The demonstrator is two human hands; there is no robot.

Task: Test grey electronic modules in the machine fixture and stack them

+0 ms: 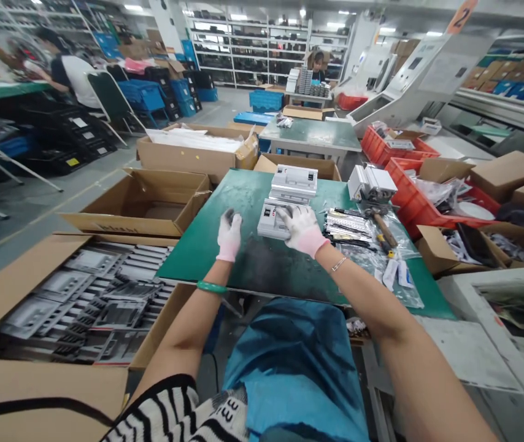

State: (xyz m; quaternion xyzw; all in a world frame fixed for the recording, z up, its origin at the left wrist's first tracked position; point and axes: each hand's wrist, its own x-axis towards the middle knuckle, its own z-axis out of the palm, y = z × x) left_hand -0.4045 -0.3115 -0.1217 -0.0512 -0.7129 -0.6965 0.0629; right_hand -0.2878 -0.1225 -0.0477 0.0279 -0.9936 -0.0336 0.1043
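Both my hands wear white gloves with pink cuffs. My right hand (304, 228) is on the right end of a silvery-grey metal housing (269, 226), its fingers bent over the top. This housing has a dark square opening and a small red mark, and lies flat on the green tabletop (243, 270). To its left, my left hand (229, 235) hovers over the table with thumb and fingers apart, holding nothing. Just behind the held piece stand similar housings (294, 178). Right of my right hand lies a bundle of thin metal and black strips (347, 226).
A hammer (384, 228) and white tubes (397, 273) lie on plastic bags at the table's right. More housings (371, 183) stand at the back right. An open carton of metal parts (87, 301) is at lower left, another carton (142, 199) behind it. Red crates (437, 196) flank the right.
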